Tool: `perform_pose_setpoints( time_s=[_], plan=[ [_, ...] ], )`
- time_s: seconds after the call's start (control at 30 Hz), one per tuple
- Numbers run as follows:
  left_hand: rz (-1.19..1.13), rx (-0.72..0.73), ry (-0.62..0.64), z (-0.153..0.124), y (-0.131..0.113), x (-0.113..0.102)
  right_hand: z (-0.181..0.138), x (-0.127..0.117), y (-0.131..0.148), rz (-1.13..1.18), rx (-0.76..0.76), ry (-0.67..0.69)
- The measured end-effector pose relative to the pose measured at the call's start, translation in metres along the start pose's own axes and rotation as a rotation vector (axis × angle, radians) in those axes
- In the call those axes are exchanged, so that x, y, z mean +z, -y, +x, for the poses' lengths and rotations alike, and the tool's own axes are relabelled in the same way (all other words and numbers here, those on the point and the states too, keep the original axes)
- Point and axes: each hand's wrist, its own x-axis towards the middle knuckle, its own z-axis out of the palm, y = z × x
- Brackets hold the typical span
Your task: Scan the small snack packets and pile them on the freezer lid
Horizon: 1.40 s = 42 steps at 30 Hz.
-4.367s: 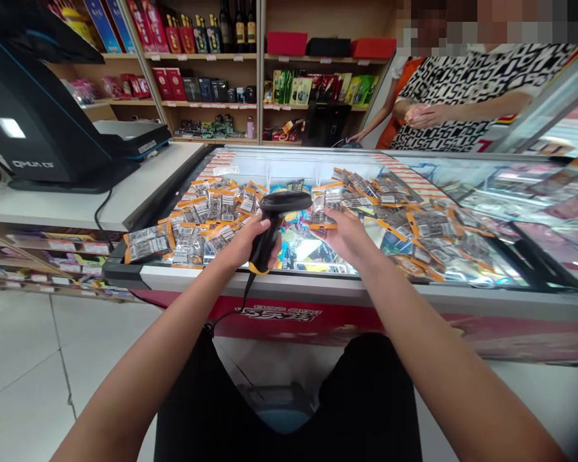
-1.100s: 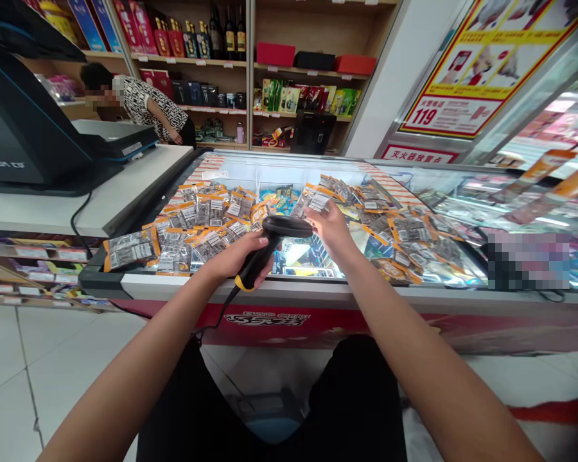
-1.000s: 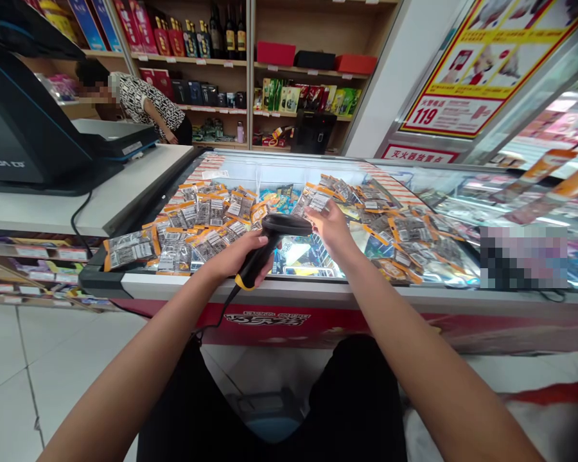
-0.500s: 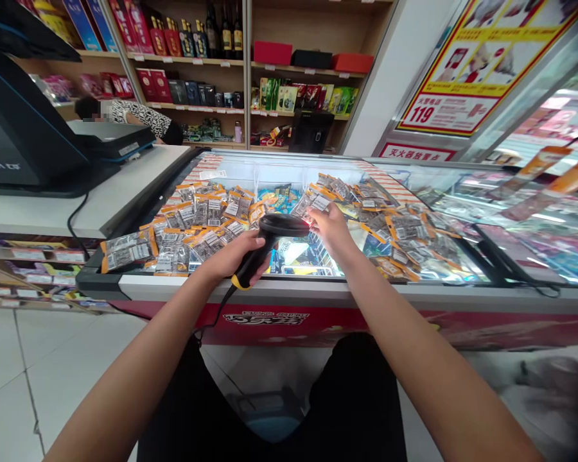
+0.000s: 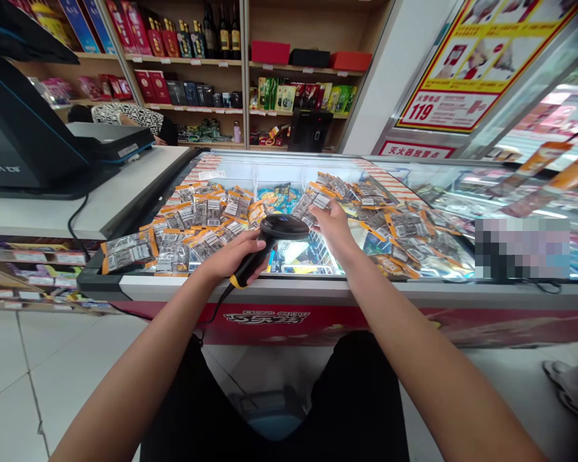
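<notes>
My left hand [image 5: 236, 256] is closed around the handle of a black and yellow barcode scanner [image 5: 282, 226], its head pointing right. Just beyond that head, my right hand [image 5: 331, 224] pinches a clear snack packet [image 5: 313, 200] with orange ends and a white label. Similar packets lie piled on the glass lid of a chest freezer [image 5: 289, 296]: one heap [image 5: 200, 221] to the left of my hands, another heap [image 5: 399, 231] to the right. Colourful goods show through the glass under the scanner.
A white counter [image 5: 139, 186] with a dark checkout terminal [image 5: 29, 122] stands at left. Behind the freezer, a person [image 5: 130, 119] bends before shelves of bottles and boxes. Orange-topped bottles [image 5: 544, 163] stand at right. The scanner's cord [image 5: 218, 307] hangs over the freezer's front. A foot [image 5: 566, 388] shows at lower right.
The red light at the scanner's head is gone. My hands and the packet have barely moved. The person behind bends lower, and a foot has come into clear view at lower right.
</notes>
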Motion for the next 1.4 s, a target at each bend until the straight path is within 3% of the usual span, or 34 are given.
perform_pose_setpoints(
  time_s=[0.23,0.33,0.5,0.63,0.77,0.93,1.0,1.07,1.23,1.4],
  plan=[
    [-0.001,0.014,-0.005,0.002,0.0,0.0,0.013,-0.001,-0.011,0.019,0.004,-0.034],
    [0.007,0.067,-0.073,0.005,0.0,-0.001,0.017,0.001,-0.016,-0.016,-0.01,-0.087],
    [-0.026,0.279,-0.345,0.012,-0.005,-0.001,0.004,0.008,-0.013,-0.435,-0.135,0.021],
    [-0.065,0.368,-0.501,0.015,-0.007,-0.001,-0.017,0.013,-0.012,-0.784,-0.3,0.017],
    [-0.099,0.363,-0.518,0.015,-0.006,-0.001,-0.034,0.018,-0.011,-0.885,-0.366,0.189],
    [-0.069,0.346,-0.49,0.014,-0.005,-0.002,-0.041,0.03,-0.001,-0.839,-0.486,0.437],
    [-0.065,0.345,-0.486,0.014,-0.004,-0.003,-0.033,0.029,0.004,-0.83,-0.48,0.494],
    [-0.064,0.343,-0.486,0.014,-0.004,-0.003,-0.015,0.02,0.009,-0.875,-0.43,0.461],
    [-0.066,0.325,-0.485,0.015,-0.004,-0.002,0.06,-0.032,0.012,-1.208,-0.201,0.137],
    [-0.064,0.314,-0.487,0.015,-0.003,-0.001,0.107,-0.065,-0.003,-1.296,-0.033,0.171]
  ],
)
